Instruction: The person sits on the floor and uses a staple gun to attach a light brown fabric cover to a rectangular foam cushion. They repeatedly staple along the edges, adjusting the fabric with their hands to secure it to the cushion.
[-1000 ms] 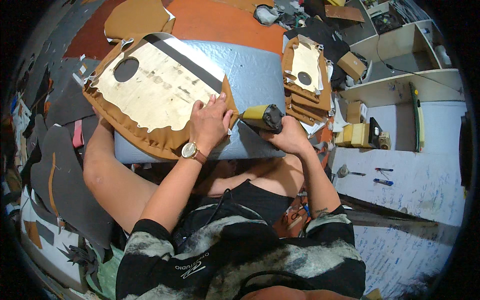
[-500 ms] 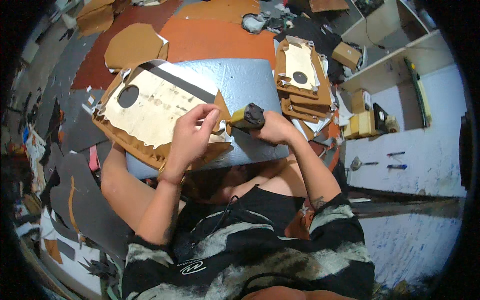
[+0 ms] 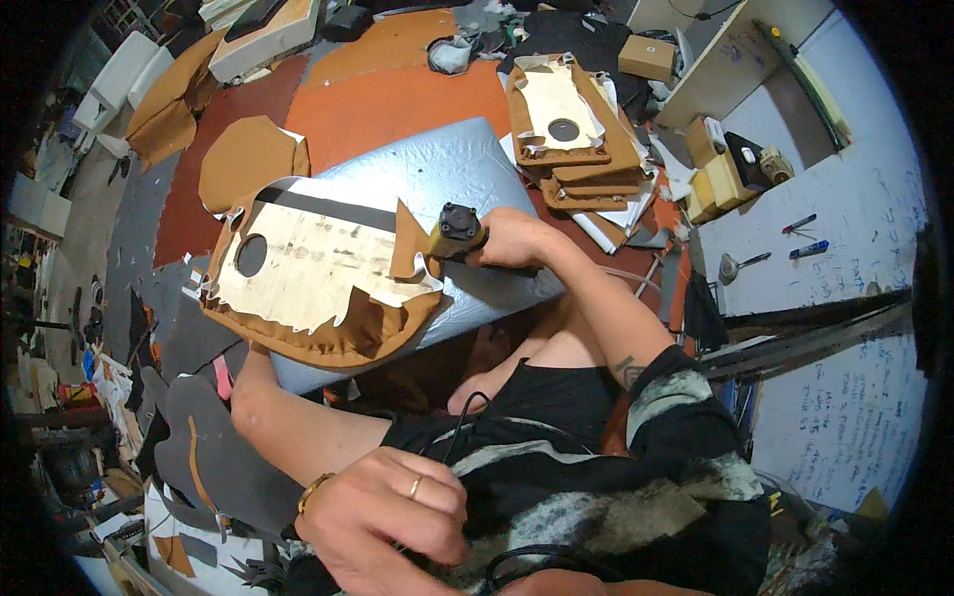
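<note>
My right hand [image 3: 512,238] is closed around a yellow and black staple gun [image 3: 458,230]. Its front end is by the right end of a pale wooden panel [image 3: 318,253] with a round hole. Brown upholstery cover [image 3: 368,333] wraps the panel's edges, and a pointed brown flap [image 3: 405,241] stands up beside the gun. Beneath the panel is a silver-blue wrapped block [image 3: 497,184] in front of my legs. Near my chest, away from the panel, is my left hand [image 3: 393,512], fingers curled in; anything inside them is hidden.
Stacked brown-covered panels [image 3: 561,119] lie beyond the block on the right. At the left is a rounded brown piece [image 3: 253,164]. A white board [image 3: 795,263] on the right carries pens and a small metal tool. Dark grey sheet material [image 3: 204,447] lies beside my left leg.
My left hand has left the panel's right end and come back toward my chest, its fingers now curled. The staple gun has shifted left in view as the head view turned.
</note>
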The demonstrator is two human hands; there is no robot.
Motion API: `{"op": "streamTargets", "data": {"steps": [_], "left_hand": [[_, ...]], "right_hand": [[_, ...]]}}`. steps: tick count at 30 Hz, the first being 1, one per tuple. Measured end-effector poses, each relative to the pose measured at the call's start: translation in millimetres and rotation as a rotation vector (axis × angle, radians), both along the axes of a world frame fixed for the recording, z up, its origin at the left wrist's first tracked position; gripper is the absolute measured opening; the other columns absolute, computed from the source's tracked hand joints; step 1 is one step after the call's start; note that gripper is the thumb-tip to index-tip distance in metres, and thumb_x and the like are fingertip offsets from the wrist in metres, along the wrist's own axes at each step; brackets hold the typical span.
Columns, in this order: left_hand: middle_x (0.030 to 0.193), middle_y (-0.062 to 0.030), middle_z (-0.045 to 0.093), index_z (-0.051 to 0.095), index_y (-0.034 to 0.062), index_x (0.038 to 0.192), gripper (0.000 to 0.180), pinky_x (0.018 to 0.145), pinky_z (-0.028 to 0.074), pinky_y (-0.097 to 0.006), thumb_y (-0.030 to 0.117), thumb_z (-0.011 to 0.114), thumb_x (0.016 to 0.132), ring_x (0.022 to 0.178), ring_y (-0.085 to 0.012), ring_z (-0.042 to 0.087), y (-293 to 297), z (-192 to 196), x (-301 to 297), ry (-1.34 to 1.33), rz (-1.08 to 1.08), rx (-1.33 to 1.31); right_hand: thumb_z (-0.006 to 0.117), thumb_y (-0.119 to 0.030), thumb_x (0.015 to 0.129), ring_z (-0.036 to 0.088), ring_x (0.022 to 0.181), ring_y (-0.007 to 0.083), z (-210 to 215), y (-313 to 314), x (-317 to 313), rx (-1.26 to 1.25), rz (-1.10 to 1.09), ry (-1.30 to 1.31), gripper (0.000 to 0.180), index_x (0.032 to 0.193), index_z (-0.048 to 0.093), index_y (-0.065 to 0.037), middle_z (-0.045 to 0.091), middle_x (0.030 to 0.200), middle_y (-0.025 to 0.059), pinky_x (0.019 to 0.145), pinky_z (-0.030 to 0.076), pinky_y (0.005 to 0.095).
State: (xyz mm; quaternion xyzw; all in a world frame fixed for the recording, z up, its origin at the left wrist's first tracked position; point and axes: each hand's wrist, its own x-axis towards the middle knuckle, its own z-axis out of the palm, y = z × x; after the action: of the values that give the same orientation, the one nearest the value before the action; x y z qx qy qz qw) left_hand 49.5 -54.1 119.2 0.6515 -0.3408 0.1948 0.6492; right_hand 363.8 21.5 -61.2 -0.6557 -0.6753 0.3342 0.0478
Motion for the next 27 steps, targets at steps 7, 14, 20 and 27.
{"op": "streamTargets", "data": {"steps": [7, 14, 20, 27], "left_hand": [[0.1, -0.0165, 0.075, 0.079, -0.0035, 0.113, 0.032, 0.078, 0.057, -0.039, 0.025, 0.068, 0.104, 0.085, -0.0306, 0.071, 2.8, -44.2, 2.6, 0.802, 1.211, -0.202], [0.154, -0.0287, 0.056, 0.071, 0.0043, 0.13, 0.045, 0.118, 0.036, -0.069, 0.036, 0.076, 0.098, 0.144, -0.0573, 0.047, 26.7, -206.0, 40.5, 1.077, 1.619, 0.825], [0.151, -0.0233, 0.061, 0.071, 0.007, 0.122, 0.035, 0.104, 0.053, -0.054, 0.027, 0.079, 0.094, 0.127, -0.048, 0.064, 51.1, -226.4, 35.5, 1.103, 1.575, 0.483], [0.153, -0.0267, 0.059, 0.076, 0.0091, 0.107, 0.034, 0.097, 0.057, -0.048, 0.037, 0.085, 0.089, 0.114, -0.0426, 0.07, 47.7, -212.6, 37.8, 0.99, 1.634, 0.783]], "right_hand": [[0.087, -0.039, 0.077, 0.077, 0.086, 0.0301, 21.8, -2.9, -5.0, -0.084, -0.065, 0.028, 0.045, 0.107, 0.083, -0.004, 0.08, 0.093, 0.0185, 0.084, 0.06, 0.0411], [0.088, -0.042, 0.075, 0.077, 0.087, 0.0303, 12.5, 4.8, -11.4, -0.046, -0.041, 0.034, 0.05, 0.106, 0.083, -0.002, 0.081, 0.095, 0.0191, 0.085, 0.06, 0.0408], [0.082, -0.043, 0.079, 0.077, 0.096, 0.0374, 22.3, 2.5, -9.2, -0.107, -0.013, 0.044, 0.047, 0.112, 0.084, -0.009, 0.081, 0.104, 0.0206, 0.091, 0.06, 0.0437], [0.089, -0.042, 0.079, 0.077, 0.093, 0.0295, 7.7, 8.4, -3.4, -0.115, -0.028, 0.03, 0.05, 0.117, 0.083, -0.011, 0.082, 0.102, 0.0166, 0.09, 0.06, 0.0408]]}}
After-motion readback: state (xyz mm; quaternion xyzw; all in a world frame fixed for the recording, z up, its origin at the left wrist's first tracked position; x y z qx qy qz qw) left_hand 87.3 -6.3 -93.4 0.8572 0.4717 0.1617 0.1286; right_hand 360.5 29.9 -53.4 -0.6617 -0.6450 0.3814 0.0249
